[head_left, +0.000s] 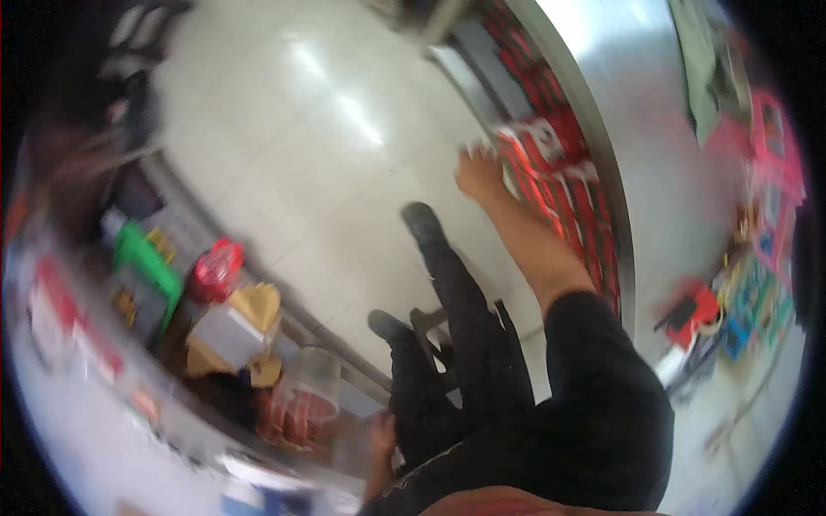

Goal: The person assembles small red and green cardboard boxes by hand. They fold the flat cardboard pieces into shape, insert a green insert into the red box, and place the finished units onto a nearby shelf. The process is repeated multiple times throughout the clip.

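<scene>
My right hand (478, 172) is stretched out ahead, fingers curled in. It is beside the near corner of stacked red packages (551, 163) under a metal-topped table; blur hides whether it touches them, and what it holds, if anything, cannot be made out. My left hand (383, 440) hangs low by my left thigh, next to the left-hand shelving. It is smeared and partly cut off by my dark clothing, so its fingers do not show clearly. My legs (465, 335) are over a dark stool (428, 322).
The metal table (662, 172) runs along the right, with a red item (693, 311) and pink baskets (770, 163) on it. At left are a green crate (151, 267), a red shiny bag (218, 269), cardboard boxes (228, 340) and a clear round tub (311, 378). Pale tiled floor (301, 172) lies between.
</scene>
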Demonstrator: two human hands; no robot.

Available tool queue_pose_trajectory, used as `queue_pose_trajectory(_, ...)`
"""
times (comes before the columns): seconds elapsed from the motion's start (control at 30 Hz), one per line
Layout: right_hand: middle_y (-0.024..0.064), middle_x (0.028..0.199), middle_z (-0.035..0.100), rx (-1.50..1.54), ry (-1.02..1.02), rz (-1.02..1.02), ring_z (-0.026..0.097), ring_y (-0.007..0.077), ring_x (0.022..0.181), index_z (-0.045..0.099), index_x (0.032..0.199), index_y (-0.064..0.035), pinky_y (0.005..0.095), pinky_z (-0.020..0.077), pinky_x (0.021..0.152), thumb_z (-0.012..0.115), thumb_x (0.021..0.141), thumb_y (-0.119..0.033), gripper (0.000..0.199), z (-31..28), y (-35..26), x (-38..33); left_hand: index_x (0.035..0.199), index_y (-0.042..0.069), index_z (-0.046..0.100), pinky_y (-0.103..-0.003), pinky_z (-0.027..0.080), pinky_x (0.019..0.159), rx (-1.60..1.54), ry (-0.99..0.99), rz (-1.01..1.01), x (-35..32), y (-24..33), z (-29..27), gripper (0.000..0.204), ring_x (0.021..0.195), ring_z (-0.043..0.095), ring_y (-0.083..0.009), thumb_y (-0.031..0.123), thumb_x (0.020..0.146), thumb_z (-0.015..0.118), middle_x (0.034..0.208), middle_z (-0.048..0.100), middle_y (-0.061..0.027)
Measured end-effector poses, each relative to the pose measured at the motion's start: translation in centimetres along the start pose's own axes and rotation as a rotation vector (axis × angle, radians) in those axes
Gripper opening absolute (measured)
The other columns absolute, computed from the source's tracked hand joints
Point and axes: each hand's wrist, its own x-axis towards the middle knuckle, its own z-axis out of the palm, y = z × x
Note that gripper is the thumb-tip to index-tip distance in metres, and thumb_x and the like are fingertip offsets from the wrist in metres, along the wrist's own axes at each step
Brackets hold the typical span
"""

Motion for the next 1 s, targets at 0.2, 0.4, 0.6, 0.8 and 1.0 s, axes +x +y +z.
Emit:
queue_pose_trajectory(0.2,0.0258,0.120,0.068,0.619,-0.547,-0.235,0.063,0.0421,0.116,0.064,0.121,0.0032,0.0486,0.0494,0.099,0.057,0.099,-0.045,0.054,1.5,-9.2,-20.2,0.128,0.001,0.061,-0.047,0.045,0.107,-0.304,0.325,0.141,-2.6,4.5,-7.4,0.040,0.124,0.060,-0.0396,0.025,0.097,0.064,0.126,0.065,-0.0240)
queue_pose_trajectory(0.4,0.0197,0.105,0.073,0.229,-0.583,-0.691,0.068,0.0373,0.105,0.075,0.103,-0.0056,0.0482,0.0511,0.094,0.050,0.103,-0.041,0.043,12.3,-9.5,-31.7,0.143,-0.003,0.047,-0.049,0.036,0.116,-0.218,1.132,0.316,-9.1,-3.1,-20.2,0.061,0.137,0.045,-0.0441,0.014,0.088,0.068,0.143,0.051,-0.0278)
queue_pose_trajectory(0.6,0.0211,0.094,0.073,-0.181,-0.248,-0.811,0.071,0.0398,0.083,0.071,0.095,-0.0024,0.0514,0.0549,0.072,0.055,0.098,-0.033,0.034,19.2,-10.9,-28.3,0.157,0.003,0.030,-0.058,0.027,0.120,-0.287,1.067,-0.165,-11.1,-21.6,-25.1,0.093,0.150,0.021,-0.0507,0.038,0.084,0.075,0.162,0.022,-0.0324)
queue_pose_trajectory(0.8,0.0224,0.086,0.072,-0.044,-0.007,-0.757,0.070,0.0439,0.083,0.072,0.094,-0.0023,0.0543,0.0539,0.076,0.057,0.094,-0.029,0.031,14.2,-21.3,-27.5,0.103,0.001,0.070,-0.052,0.046,0.104,-0.262,1.245,0.317,-8.9,-27.6,-25.4,0.035,0.119,0.058,-0.0444,0.034,0.092,0.065,0.119,0.067,-0.0254)
queue_pose_trajectory(1.0,0.0277,0.105,0.072,0.364,-0.025,-0.784,0.070,0.0392,0.104,0.073,0.107,0.0035,0.0440,0.0533,0.093,0.064,0.094,-0.029,0.036,-8.3,-44.5,-44.2,0.088,0.001,0.061,-0.050,0.053,0.079,-0.524,1.272,0.144,-13.8,-28.8,-27.2,0.007,0.093,0.065,-0.0434,0.008,0.087,0.062,0.099,0.066,-0.0231)
